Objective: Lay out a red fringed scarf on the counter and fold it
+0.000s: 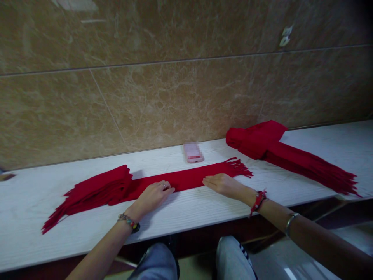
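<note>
A long red scarf [189, 179] with a fringed right end lies stretched in a strip on the white wood-grain table. My left hand [154, 197] rests on its middle part, fingers slightly bent against the cloth. Over the near edge, further right, my right hand [225, 184] lies with its fingers stretched out and touching the fabric. At the left end of the strip sits a stack of folded red scarves [96, 190], fringes trailing toward the lower left. The undersides of both hands are hidden.
A pink phone [193, 152] lies behind the strip near the wall. More red scarves [262, 140] lie heaped at the right, with long fringes running toward the table's front edge. A brown marbled wall [175, 97] rises behind the white table [180, 214]. My knees are below its front edge.
</note>
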Demonstrator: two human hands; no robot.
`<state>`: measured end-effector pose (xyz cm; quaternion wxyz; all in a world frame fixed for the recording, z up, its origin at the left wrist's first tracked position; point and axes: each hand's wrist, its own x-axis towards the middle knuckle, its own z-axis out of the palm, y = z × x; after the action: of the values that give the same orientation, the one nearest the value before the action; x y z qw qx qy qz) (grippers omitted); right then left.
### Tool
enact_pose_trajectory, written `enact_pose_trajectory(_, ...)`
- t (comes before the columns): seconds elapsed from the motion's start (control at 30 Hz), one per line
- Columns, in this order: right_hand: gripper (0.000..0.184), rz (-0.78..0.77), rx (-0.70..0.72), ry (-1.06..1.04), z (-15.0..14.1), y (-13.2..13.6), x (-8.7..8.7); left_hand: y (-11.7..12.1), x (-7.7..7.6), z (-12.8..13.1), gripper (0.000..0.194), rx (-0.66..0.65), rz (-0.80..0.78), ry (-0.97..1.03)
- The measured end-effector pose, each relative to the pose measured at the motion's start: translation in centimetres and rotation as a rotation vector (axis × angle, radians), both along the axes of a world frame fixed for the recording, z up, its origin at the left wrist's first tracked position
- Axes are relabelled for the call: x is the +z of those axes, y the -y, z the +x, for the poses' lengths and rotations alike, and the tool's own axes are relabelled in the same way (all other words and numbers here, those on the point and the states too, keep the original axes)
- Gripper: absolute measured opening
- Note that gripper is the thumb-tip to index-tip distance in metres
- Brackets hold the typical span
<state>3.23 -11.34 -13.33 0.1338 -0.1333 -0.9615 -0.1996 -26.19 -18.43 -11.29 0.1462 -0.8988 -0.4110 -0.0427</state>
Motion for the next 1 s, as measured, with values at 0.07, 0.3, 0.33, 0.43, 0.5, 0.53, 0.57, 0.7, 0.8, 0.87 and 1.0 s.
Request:
enact_pose_trajectory(0.07,0.031,0.004,0.006,-0.023,-0.1,-0.1,0.2,-0.2,0.1,-0.1,0.024,0.004,0.009,0.007)
enact_pose_trajectory(0.3,0.032,-0.036,0.028,-0.11,0.1,-0.4,0.8,-0.1,0.2,-0.6,0.027,0.017,0.009,0.154)
enact_pose_trajectory(0.33,0.032,-0.033,0.048,-0.085,0.2,-0.3,0.7,0.0,0.1,-0.6,0.027,-0.003,-0.011,0.137)
enact_pose_trajectory(0.43,0.031,-0.002,0.074,-0.03,0.5,0.0,0.2,0.2,-0.2,-0.5,0.028,-0.025,-0.054,0.108)
enact_pose_trajectory(0.5,0.031,0.012,0.062,-0.013,0.6,0.1,0.0,0.3,-0.2,-0.5,0.028,-0.018,-0.078,0.107)
enact_pose_trajectory(0.53,0.031,0.012,0.059,-0.01,0.6,0.1,0.0,0.3,-0.2,-0.5,0.029,-0.012,-0.09,0.107)
enact_pose_trajectory(0.57,0.031,0.008,0.056,-0.013,0.6,0.1,0.0,0.3,-0.1,-0.6,0.029,-0.005,-0.105,0.109)
enact_pose_trajectory(0.7,0.028,-0.047,0.045,-0.057,0.6,0.0,-0.2,0.4,0.6,-0.3,0.027,0.024,-0.157,0.154)
enact_pose_trajectory(0.8,0.026,-0.139,0.001,-0.123,0.2,0.2,0.0,0.1,1.1,0.7,0.021,0.018,-0.168,0.222)
enact_pose_trajectory(0.87,0.025,-0.206,-0.063,-0.196,-0.8,0.4,0.4,-0.5,0.9,1.7,0.023,0.059,-0.14,0.266)
enact_pose_trajectory(1.0,0.035,-0.305,-0.252,-0.288,-4.3,0.9,1.0,-1.7,-0.6,3.7,0.037,0.282,-0.099,0.25)
